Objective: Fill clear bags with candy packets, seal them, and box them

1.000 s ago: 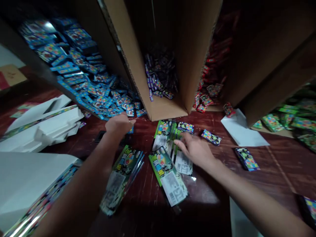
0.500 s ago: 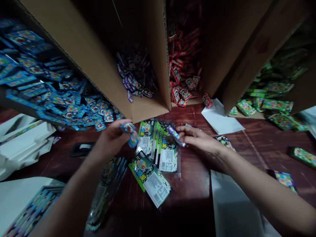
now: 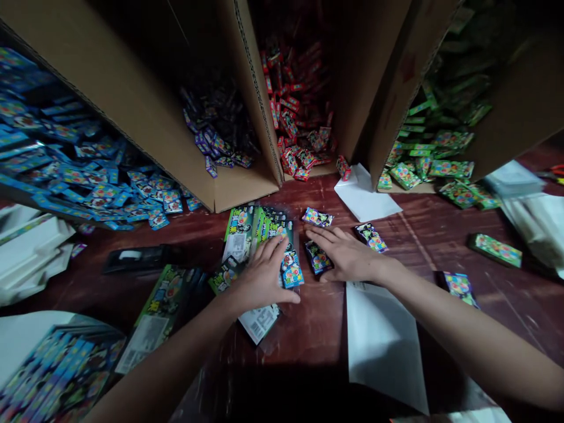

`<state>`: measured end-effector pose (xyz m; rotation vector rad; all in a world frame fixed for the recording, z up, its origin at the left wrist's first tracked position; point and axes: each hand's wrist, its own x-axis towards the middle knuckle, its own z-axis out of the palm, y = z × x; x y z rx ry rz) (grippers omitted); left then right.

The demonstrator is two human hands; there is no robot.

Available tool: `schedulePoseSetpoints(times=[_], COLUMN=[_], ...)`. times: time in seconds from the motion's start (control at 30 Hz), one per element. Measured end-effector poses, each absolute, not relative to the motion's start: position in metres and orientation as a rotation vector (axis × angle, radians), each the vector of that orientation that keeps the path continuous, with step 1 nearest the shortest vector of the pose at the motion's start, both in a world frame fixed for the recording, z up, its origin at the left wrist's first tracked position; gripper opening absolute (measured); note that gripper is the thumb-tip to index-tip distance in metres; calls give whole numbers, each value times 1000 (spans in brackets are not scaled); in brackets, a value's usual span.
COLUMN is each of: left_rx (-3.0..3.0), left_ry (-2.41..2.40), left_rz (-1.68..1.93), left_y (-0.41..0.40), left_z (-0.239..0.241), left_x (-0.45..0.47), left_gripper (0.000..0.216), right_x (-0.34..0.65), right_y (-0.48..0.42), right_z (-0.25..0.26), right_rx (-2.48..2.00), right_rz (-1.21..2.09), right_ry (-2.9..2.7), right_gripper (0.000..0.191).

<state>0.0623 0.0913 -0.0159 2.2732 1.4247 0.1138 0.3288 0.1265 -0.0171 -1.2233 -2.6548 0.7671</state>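
My left hand (image 3: 267, 279) is spread, thumb and fingers apart, around the left side of a small blue candy packet (image 3: 292, 269) lying on printed plastic pouches (image 3: 238, 232). The hand covers part of those pouches. With its fingers stretched out, my right hand (image 3: 346, 255) rests over the right edge of a dark purple candy packet (image 3: 316, 257) that lies on the table. Another purple packet (image 3: 317, 217) lies just beyond its fingertips, and a third purple packet (image 3: 371, 237) is behind the wrist.
Cardboard boxes hold loose blue packets (image 3: 101, 188), purple packets (image 3: 215, 144), red packets (image 3: 299, 141) and green packets (image 3: 432, 164). A white sheet (image 3: 383, 346) lies under my right forearm. At left are a black object (image 3: 136, 258), white cartons (image 3: 33, 252) and a filled display box (image 3: 61, 370).
The blue packet has gone from my left hand onto the pouches, and that hand has moved right and opened. The purple packet from my right hand now lies flat. The view has shifted right.
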Motion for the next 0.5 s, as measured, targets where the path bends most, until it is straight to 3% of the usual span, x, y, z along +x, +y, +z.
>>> schedulePoseSetpoints(times=[0.2,0.43,0.5], left_rx=[2406,2544,2635], left_ry=[1406,1341,1235], left_rz=[87,86,147], left_y=[87,101,112], left_z=[-21,-38,-52], left_x=[79,86,87], left_gripper=[97,108,91], right_x=[312,337,376], right_y=[124,110,113], right_z=[-28,-22,-14], right_rx=[-1043,-991,-1053], right_rz=[719,728,621], right_ry=[-2648,-2554,-2418], right_gripper=[99,110,110])
